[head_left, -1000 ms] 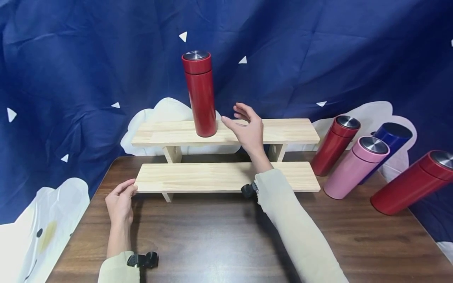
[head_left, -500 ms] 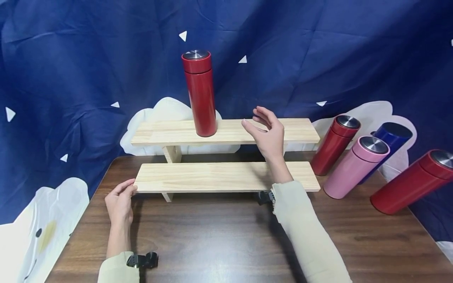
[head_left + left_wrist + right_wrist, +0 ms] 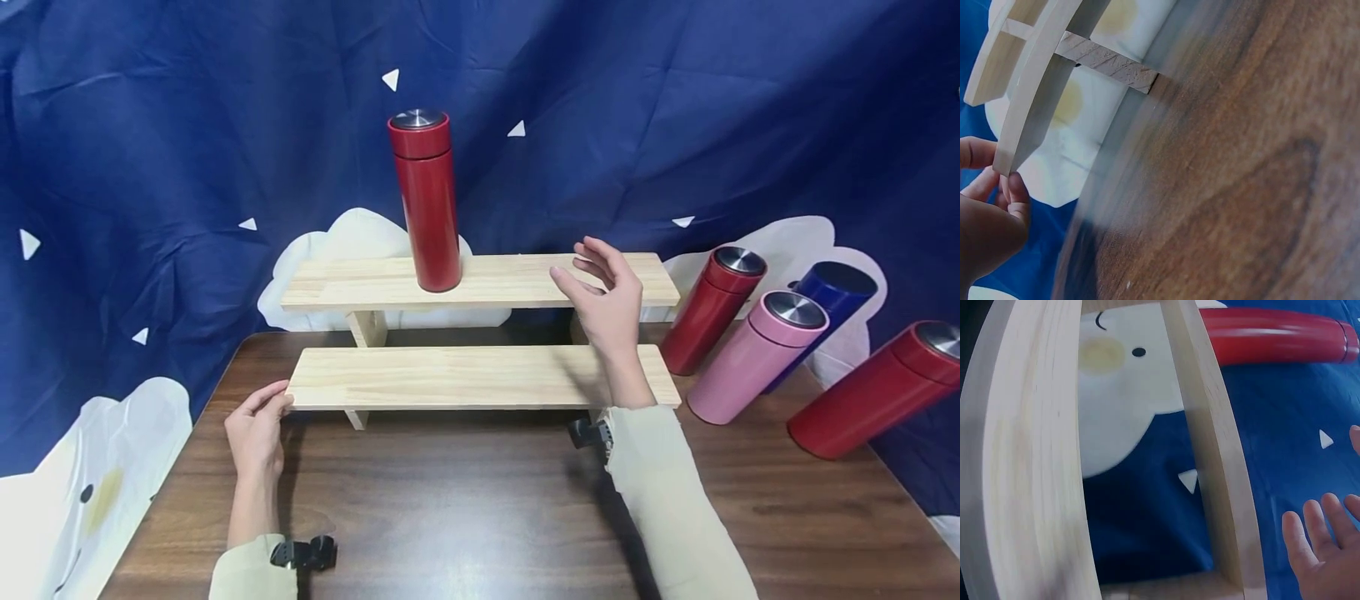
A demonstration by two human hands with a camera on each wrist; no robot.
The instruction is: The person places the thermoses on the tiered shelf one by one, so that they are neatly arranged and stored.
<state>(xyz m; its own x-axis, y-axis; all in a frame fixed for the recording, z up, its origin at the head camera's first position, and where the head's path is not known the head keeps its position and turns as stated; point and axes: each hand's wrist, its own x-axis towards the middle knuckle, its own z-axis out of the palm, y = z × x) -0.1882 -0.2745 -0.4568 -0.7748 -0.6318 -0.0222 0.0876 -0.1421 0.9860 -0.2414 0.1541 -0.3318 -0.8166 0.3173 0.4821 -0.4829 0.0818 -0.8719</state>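
Note:
A two-step wooden shelf (image 3: 480, 379) stands on the table. My left hand (image 3: 257, 433) pinches the left front corner of its lower board, thumb on one side and fingers on the other, as the left wrist view also shows. On the upper board, left of centre, a red thermos (image 3: 427, 204) with a steel-topped lid stands upright. My right hand (image 3: 609, 300) hovers over the right part of the shelf, fingers spread and gently curved, with nothing in it. In the right wrist view its fingertips (image 3: 1313, 519) are apart from the shelf and from the red thermos (image 3: 1275, 336).
Right of the shelf stand another red thermos (image 3: 712, 312), a pink thermos (image 3: 753, 358), a blue thermos (image 3: 836, 292) partly hidden behind the pink one, and a further red thermos (image 3: 873, 392) near the right edge. A blue cloth (image 3: 225, 125) hangs behind the brown table (image 3: 450, 500).
My right hand has moved right and slightly down along the shelf, away from the red thermos on the upper board. That thermos and my left hand have stayed in place.

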